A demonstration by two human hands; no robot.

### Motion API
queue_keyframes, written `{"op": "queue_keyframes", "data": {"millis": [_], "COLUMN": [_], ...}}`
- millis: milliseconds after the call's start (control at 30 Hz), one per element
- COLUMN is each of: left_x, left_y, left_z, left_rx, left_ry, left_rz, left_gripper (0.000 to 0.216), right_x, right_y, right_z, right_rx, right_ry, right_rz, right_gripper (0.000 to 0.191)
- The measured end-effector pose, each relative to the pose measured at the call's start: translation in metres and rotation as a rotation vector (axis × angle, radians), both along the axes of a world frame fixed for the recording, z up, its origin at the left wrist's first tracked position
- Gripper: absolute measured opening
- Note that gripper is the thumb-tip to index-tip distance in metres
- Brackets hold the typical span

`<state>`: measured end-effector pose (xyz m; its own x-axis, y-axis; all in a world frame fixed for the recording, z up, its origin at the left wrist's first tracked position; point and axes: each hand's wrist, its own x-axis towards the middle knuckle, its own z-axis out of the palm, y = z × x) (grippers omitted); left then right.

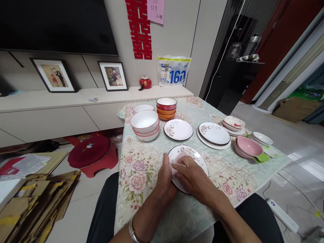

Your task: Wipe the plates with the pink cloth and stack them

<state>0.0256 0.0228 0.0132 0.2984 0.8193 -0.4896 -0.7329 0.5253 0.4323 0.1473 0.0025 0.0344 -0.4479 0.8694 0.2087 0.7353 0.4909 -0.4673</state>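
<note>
A white plate [196,153] with a dark rim and a brown flower print is tilted slightly near the table's front edge. Around its left edge my left hand [165,175] is closed, thumb up along the rim. My right hand [191,173] presses on the plate's face, fingers bent over a thin pale pinkish cloth [179,157], mostly hidden under them. Just beyond lies a matching plate [178,130]. To its right is a stack of similar plates [214,133].
White red-rimmed bowls [144,121] and orange and red bowls [166,108] stand stacked at the back left. Pink bowls [249,146], heart-print dishes [234,123] and small white dishes [262,138] sit to the right on the flowered tablecloth [138,179]. A red stool [89,152] is left of the table.
</note>
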Motion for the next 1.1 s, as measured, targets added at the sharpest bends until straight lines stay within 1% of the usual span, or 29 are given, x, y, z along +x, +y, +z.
{"op": "queue_keyframes", "data": {"millis": [33,67,100,133,200,267,300,333,367,400,433,500,567,600,633,700,767,800,833,867,900,933,967,1033,1100], "left_x": [0.0,0.001,0.001,0.002,0.003,0.004,0.004,0.004,0.004,0.003,0.003,0.002,0.001,0.001,0.001,0.002,0.003,0.003,0.003,0.003,0.003,0.003,0.002,0.001,0.0], "left_y": [0.0,0.0,0.0,0.0,0.0,-0.001,-0.001,0.0,0.0,0.0,0.0,0.0,0.0,0.0,-0.001,-0.001,-0.001,-0.001,-0.001,-0.001,-0.001,-0.001,-0.001,-0.001,-0.001], "left_z": [0.0,0.0,0.001,0.002,0.003,0.004,0.004,0.004,0.003,0.003,0.002,0.003,0.005,0.006,0.007,0.009,0.009,0.008,0.008,0.007,0.006,0.005,0.004,0.003,0.003], "left_rx": [-0.007,-0.015,-0.023,-0.028,-0.04,-0.05,-0.051,-0.051,-0.049,-0.047,-0.045,-0.041,-0.051,-0.058,-0.068,-0.078,-0.065,-0.059,-0.054,-0.053,-0.054,-0.055,-0.051,-0.053,-0.056], "left_ry": [-0.014,-0.02,-0.017,-0.005,0.038,0.07,0.075,0.074,0.068,0.055,0.038,0.004,-0.012,-0.009,0.003,0.035,0.059,0.064,0.064,0.058,0.051,0.04,0.024,0.005,0.002], "left_rz": [-0.01,-0.016,-0.017,-0.012,0.005,0.025,0.031,0.037,0.041,0.039,0.033,0.012,-0.006,-0.011,-0.011,-0.002,0.015,0.022,0.027,0.031,0.038,0.042,0.041,0.032,0.014], "left_gripper": [0.062,0.062,0.061,0.059,0.056,0.054,0.053,0.052,0.051,0.051,0.052,0.054,0.057,0.057,0.056,0.054,0.051,0.05,0.05,0.049,0.049,0.048,0.048,0.051,0.054], "right_x": [0.007,0.015,0.024,0.032,0.041,0.037,0.031,0.022,0.013,0.005,-0.002,-0.006,0.003,0.011,0.019,0.035,0.039,0.036,0.03,0.022,0.013,0.004,-0.004,-0.01,-0.001], "right_y": [0.0,0.001,0.004,0.008,0.017,0.025,0.028,0.028,0.028,0.026,0.024,0.019,0.016,0.016,0.017,0.022,0.029,0.031,0.033,0.033,0.032,0.029,0.026,0.019,0.015], "right_z": [0.002,0.001,0.0,-0.004,-0.013,-0.022,-0.025,-0.026,-0.025,-0.022,-0.018,-0.008,0.0,0.002,0.002,-0.003,-0.013,-0.017,-0.021,-0.023,-0.023,-0.021,-0.017,-0.007,0.002], "right_rx": [-0.045,-0.064,-0.08,-0.081,-0.01,0.096,0.149,0.192,0.221,0.221,0.2,0.1,-0.039,-0.099,-0.147,-0.13,-0.038,0.021,0.082,0.139,0.185,0.208,0.201,0.11,-0.039], "right_ry": [0.044,0.081,0.1,0.097,0.057,0.001,-0.016,-0.022,-0.014,0.004,0.026,0.076,0.127,0.146,0.152,0.108,0.026,-0.015,-0.044,-0.056,-0.054,-0.038,-0.014,0.035,0.08], "right_rz": [0.052,0.064,0.031,-0.039,-0.245,-0.413,-0.455,-0.461,-0.431,-0.364,-0.279,-0.088,0.06,0.09,0.081,-0.096,-0.315,-0.402,-0.456,-0.471,-0.45,-0.39,-0.297,-0.122,0.026], "right_gripper": [0.021,0.021,0.021,0.022,0.023,0.024,0.025,0.026,0.026,0.025,0.024,0.021,0.019,0.019,0.019,0.02,0.024,0.026,0.027,0.027,0.027,0.026,0.025,0.021,0.017]}}
